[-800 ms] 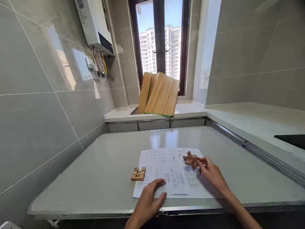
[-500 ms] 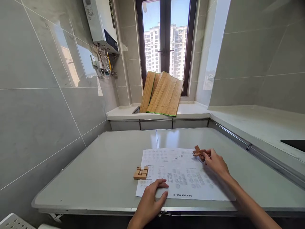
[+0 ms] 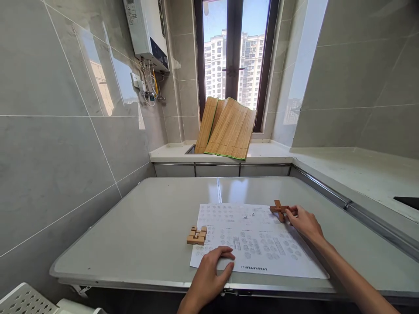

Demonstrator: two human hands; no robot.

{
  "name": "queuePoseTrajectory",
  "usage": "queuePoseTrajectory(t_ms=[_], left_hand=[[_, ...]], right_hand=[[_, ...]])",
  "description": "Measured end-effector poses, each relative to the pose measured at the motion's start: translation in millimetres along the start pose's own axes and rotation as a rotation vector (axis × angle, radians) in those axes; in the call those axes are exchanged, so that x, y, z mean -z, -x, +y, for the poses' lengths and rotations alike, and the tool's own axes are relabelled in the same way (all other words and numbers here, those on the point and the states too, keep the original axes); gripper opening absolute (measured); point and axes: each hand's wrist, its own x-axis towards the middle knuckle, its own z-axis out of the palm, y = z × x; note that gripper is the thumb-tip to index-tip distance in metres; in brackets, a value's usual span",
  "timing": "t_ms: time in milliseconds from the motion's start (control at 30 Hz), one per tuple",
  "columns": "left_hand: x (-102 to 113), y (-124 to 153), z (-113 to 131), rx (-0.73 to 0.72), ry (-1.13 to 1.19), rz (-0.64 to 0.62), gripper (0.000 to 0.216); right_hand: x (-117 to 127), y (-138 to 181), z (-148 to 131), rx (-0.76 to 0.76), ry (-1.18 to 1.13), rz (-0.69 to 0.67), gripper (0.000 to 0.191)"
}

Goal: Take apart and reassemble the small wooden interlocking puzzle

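A printed sheet of paper [image 3: 225, 257] lies on the table, covered with small diagrams. My left hand [image 3: 211, 272] rests at its near edge, fingers curved and thumb apart, holding nothing. At the sheet's far right corner, my right hand [image 3: 306, 223] pinches one arm of a reddish-brown wooden cross puzzle [image 3: 279, 209] between thumb and fingers. The cross looks flat on or just above the surface; I cannot tell which. Several light wooden puzzle blocks [image 3: 197, 236], fitted together, sit on the sheet's left edge, away from both hands.
The pale folding table [image 3: 131, 235] has a centre seam and a metal front edge. Behind it, a bamboo mat [image 3: 231, 131] leans by the window on a white counter [image 3: 268, 152]. A white perforated plastic object [image 3: 26, 301] stands at lower left.
My right hand has turned the wooden cross from a tilted pose to a flatter one, near the sheet's corner. The view has shifted slightly. My left hand stays on the sheet.
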Motion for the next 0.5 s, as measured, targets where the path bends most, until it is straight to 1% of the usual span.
queuePoseTrajectory(t_ms=[133, 233, 300, 333, 433, 500], left_hand=[[-0.1, 0.4, -0.7, 0.008, -0.002, 0.001, 0.029], [0.0, 0.8, -0.5, 0.015, 0.004, -0.005, 0.029], [0.1, 1.1, 0.3, 0.018, 0.002, -0.006, 0.029], [0.1, 1.3, 0.9, 0.020, -0.001, -0.004, 0.029], [-0.1, 1.3, 2.9, 0.026, -0.012, 0.003, 0.029], [-0.4, 0.7, 3.8, 0.032, -0.014, 0.004, 0.028]], right_hand=[[10.1, 10.4, 8.5, 0.026, -0.064, -0.002, 0.033], [14.3, 32.6, 13.0, 0.022, -0.111, 0.010, 0.037], [11.8, 52.8, 12.8, 0.041, -0.154, -0.010, 0.038], [8.7, 63.7, 11.3, 0.062, -0.192, -0.036, 0.038], [-6.2, 95.2, 1.1, 0.130, -0.457, -0.184, 0.043], [-16.9, 111.9, -8.8, 0.164, -0.580, -0.270, 0.042]])
